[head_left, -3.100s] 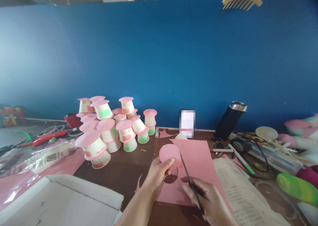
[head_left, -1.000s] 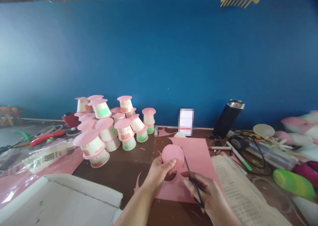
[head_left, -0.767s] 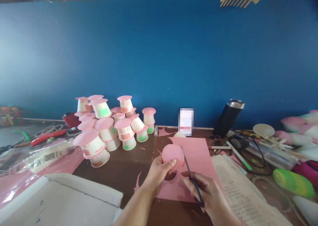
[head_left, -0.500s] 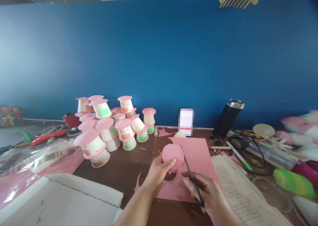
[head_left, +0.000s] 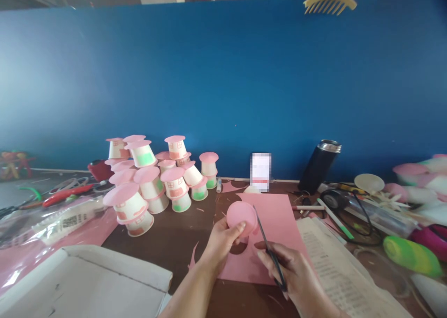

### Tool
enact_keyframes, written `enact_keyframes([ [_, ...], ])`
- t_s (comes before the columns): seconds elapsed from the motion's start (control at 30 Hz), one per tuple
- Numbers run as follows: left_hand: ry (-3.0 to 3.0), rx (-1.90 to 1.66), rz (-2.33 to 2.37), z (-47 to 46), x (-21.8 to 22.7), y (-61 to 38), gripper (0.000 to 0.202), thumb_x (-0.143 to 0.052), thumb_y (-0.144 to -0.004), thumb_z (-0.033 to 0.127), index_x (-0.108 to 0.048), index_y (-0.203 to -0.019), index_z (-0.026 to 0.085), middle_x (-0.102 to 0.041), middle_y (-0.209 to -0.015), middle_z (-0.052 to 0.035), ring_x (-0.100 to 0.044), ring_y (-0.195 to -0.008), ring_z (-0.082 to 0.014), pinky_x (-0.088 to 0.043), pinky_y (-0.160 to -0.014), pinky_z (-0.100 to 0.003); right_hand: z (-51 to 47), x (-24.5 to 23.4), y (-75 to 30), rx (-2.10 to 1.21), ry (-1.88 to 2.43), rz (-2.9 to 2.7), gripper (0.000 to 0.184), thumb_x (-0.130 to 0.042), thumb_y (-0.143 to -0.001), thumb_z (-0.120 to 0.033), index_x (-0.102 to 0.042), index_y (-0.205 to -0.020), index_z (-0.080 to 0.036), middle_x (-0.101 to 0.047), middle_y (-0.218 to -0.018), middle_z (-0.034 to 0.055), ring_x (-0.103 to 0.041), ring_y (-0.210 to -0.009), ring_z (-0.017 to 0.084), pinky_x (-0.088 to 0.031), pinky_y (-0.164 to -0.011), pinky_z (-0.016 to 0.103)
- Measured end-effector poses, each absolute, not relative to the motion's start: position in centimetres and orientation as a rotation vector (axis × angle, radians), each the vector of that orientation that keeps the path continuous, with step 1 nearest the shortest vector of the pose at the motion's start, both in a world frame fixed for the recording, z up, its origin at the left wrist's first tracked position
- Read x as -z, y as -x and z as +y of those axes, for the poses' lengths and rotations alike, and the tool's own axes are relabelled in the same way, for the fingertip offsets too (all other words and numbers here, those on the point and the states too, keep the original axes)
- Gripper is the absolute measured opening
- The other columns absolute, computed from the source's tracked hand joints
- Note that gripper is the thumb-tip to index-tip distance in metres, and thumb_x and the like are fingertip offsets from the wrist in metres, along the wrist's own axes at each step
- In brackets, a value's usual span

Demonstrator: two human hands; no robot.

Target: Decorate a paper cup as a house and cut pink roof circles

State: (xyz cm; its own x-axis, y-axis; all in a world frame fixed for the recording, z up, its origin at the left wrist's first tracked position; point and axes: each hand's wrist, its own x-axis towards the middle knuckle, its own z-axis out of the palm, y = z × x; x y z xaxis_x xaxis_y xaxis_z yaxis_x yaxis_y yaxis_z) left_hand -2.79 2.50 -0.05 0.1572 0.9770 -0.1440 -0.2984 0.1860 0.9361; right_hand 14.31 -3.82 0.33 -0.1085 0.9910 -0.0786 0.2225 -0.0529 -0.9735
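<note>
Between thumb and fingers, my left hand pinches a round pink paper disc. My right hand is closed round a pair of dark scissors, its blades pointing up and away along the disc's right edge. Whether the blades touch the paper I cannot tell. Beneath both hands lies a larger pink paper sheet with a rounded cut-out near my left hand. To the left, several white paper cups with pink round tops and coloured drawings stand stacked upside down.
A white cardboard box fills the front left. A black flask leans by the blue partition. Printed paper, a marker, a black cable and a green-yellow object lie at right. Plastic packaging spreads at left.
Almost nothing differs. The view has shifted very slightly; both hands keep the same hold on the disc and the scissors.
</note>
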Motion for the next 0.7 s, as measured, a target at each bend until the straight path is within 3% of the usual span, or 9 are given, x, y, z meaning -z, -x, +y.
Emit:
enact_keyframes([
  [0.4, -0.864, -1.2, 0.964, 2.67, 0.21, 2.9, 0.043, -0.083, -0.063, 0.049, -0.057, -0.069, 0.016, -0.049, -0.056, 0.0049, -0.037, -0.049, -0.0061, -0.027, -0.051, -0.022, -3.68, 0.21, -14.48, -1.223, 1.352, -1.481, 0.05, -0.06, -0.087, -0.059, -0.069, -0.109, -0.015, -0.033, -0.057, -0.0088, -0.027, -0.044, 0.007, -0.023, -0.038, 0.02],
  [0.7, -0.851, -1.208, 0.967, 2.56, 0.11, 2.64, 0.043, -0.085, -0.061, 0.047, -0.059, -0.071, 0.014, -0.05, -0.055, 0.0047, -0.038, -0.048, -0.0051, -0.027, -0.05, -0.02, -3.52, -0.11, -14.42, -1.103, 1.309, -1.525, 0.038, -0.067, -0.085, -0.05, -0.074, -0.102, -0.017, -0.057, -0.067, -0.0027, -0.048, -0.062, 0.012, -0.04, -0.057, 0.022],
])
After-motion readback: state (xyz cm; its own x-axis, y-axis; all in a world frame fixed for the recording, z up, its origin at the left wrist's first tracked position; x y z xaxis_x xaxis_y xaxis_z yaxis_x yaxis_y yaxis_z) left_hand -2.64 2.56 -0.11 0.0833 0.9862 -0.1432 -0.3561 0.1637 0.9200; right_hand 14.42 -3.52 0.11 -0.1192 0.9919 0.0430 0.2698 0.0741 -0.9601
